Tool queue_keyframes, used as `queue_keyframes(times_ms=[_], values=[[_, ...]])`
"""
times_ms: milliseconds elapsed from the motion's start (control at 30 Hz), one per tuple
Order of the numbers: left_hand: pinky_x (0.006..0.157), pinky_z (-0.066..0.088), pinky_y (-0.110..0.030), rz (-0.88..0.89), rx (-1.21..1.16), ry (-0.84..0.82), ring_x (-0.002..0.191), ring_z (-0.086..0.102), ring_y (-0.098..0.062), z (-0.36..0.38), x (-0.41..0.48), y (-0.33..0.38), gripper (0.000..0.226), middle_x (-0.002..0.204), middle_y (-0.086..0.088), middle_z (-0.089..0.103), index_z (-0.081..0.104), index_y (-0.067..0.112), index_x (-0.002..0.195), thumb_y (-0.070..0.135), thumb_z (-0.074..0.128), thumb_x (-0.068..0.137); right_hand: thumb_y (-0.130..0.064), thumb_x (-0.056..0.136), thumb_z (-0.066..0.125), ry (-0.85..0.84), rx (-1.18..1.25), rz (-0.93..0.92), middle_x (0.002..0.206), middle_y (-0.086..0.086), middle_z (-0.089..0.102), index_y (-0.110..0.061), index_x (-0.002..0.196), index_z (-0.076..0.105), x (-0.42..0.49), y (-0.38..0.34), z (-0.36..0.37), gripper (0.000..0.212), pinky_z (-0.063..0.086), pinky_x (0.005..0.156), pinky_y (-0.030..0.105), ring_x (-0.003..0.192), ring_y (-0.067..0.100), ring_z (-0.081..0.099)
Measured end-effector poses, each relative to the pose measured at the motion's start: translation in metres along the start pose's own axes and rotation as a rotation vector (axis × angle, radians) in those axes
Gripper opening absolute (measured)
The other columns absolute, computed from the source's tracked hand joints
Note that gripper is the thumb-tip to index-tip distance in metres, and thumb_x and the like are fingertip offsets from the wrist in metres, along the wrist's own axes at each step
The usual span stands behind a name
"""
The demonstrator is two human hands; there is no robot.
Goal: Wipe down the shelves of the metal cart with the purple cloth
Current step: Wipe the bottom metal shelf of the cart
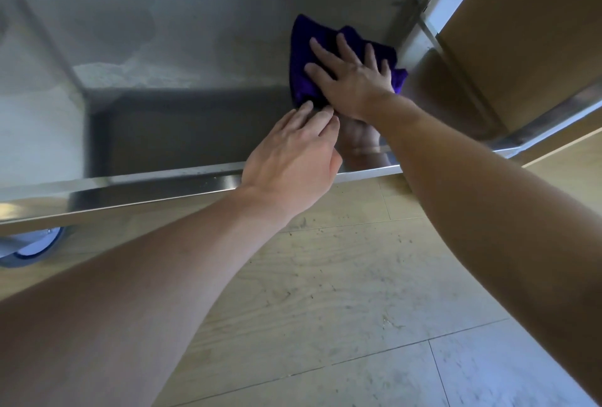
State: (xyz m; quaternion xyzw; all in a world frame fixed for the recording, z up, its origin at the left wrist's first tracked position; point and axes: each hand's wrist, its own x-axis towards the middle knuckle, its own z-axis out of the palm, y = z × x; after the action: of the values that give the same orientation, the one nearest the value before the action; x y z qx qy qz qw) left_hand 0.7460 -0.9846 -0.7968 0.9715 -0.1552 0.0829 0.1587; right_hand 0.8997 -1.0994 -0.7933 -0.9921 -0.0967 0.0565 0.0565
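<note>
Right hand presses flat, fingers spread, on the purple cloth, at one o'clock from the left hand, whose relaxed fingertips touch its edge.

Place: looked like an indoor storage or utility room; the exact kind was unclear.
Signs: a stainless steel cart shelf on a caster wheel, a cardboard box beside it, and a pale plank floor.

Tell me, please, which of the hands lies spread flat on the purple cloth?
The right hand, fingers spread across the purple cloth; the left hand only reaches its near edge with fingertips.
</note>
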Motion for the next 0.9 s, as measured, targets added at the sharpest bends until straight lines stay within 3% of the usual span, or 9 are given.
queue_keyframes(times_ms=[100,267,400,500,567,700,767,900], values=[[0.115,0.030,-0.034,0.023,-0.032,0.045,0.126,0.046,-0.020,-0.001,-0.002,0.001,0.042,0.136,-0.001,0.053,0.054,0.011,0.133,0.021,0.036,0.095,-0.078,0.082,0.014,0.000,0.017,-0.061,0.161,-0.015,0.003,-0.065,0.138,0.005,-0.025,0.010,0.004,0.058,-0.001,0.118,0.053,0.149,0.032,-0.003],[0.102,0.039,-0.027,0.014,-0.180,0.102,0.114,0.054,-0.020,-0.003,-0.004,-0.003,0.026,0.118,-0.004,0.064,0.068,0.006,0.102,0.010,0.045,0.091,-0.077,0.084,0.013,0.039,-0.015,0.039,0.161,-0.014,0.003,-0.062,0.141,0.006,-0.052,0.032,0.006,0.059,0.000,0.119,0.050,0.149,0.030,-0.002],[0.086,0.052,-0.038,-0.010,-0.204,0.090,0.101,0.062,-0.020,-0.016,-0.009,-0.014,0.025,0.113,-0.002,0.067,0.071,0.007,0.097,0.010,0.048,0.089,-0.078,0.084,0.013,0.054,-0.020,0.050,0.161,-0.015,0.005,-0.062,0.141,0.007,-0.053,0.032,0.007,0.060,0.001,0.119,0.050,0.149,0.029,-0.001],[0.088,0.053,-0.041,-0.042,-0.117,0.155,0.100,0.062,-0.022,-0.023,-0.020,-0.039,0.022,0.112,-0.001,0.068,0.072,0.011,0.096,0.011,0.051,0.089,-0.081,0.080,0.013,0.062,-0.003,0.071,0.161,-0.016,0.007,-0.064,0.140,0.007,-0.047,0.035,0.006,0.062,0.001,0.119,0.051,0.149,0.029,0.000],[0.088,0.050,-0.036,-0.124,-0.108,0.220,0.098,0.059,-0.023,-0.025,-0.027,-0.050,0.019,0.107,-0.002,0.066,0.072,0.011,0.092,0.011,0.053,0.088,-0.081,0.079,0.015,0.058,0.008,0.126,0.161,-0.015,0.007,-0.063,0.140,0.009,-0.030,0.036,0.002,0.064,0.003,0.118,0.053,0.149,0.031,0.001],[0.089,0.049,-0.035,-0.143,-0.073,0.192,0.097,0.057,-0.022,-0.021,-0.027,-0.044,0.015,0.101,-0.003,0.062,0.066,0.010,0.087,0.010,0.051,0.088,-0.077,0.082,0.016,0.008,0.027,0.253,0.162,-0.011,0.004,-0.059,0.142,0.010,0.017,0.016,-0.006,0.063,0.003,0.112,0.064,0.147,0.041,-0.001],[0.091,0.048,-0.039,-0.139,-0.055,0.174,0.098,0.057,-0.024,-0.020,-0.026,-0.043,0.016,0.100,-0.006,0.061,0.065,0.009,0.088,0.010,0.049,0.088,-0.076,0.083,0.015,0.004,0.025,0.204,0.162,-0.010,0.003,-0.059,0.142,0.009,0.032,-0.012,-0.004,0.062,0.003,0.110,0.067,0.145,0.044,-0.002],[0.093,0.046,-0.043,-0.138,-0.043,0.162,0.105,0.056,-0.028,-0.021,-0.027,-0.043,0.015,0.100,-0.009,0.060,0.064,0.008,0.089,0.012,0.050,0.087,-0.074,0.085,0.014,0.007,-0.039,-0.066,0.162,-0.011,0.003,-0.059,0.142,0.009,0.036,-0.086,0.012,0.059,0.004,0.110,0.065,0.145,0.044,-0.002]])
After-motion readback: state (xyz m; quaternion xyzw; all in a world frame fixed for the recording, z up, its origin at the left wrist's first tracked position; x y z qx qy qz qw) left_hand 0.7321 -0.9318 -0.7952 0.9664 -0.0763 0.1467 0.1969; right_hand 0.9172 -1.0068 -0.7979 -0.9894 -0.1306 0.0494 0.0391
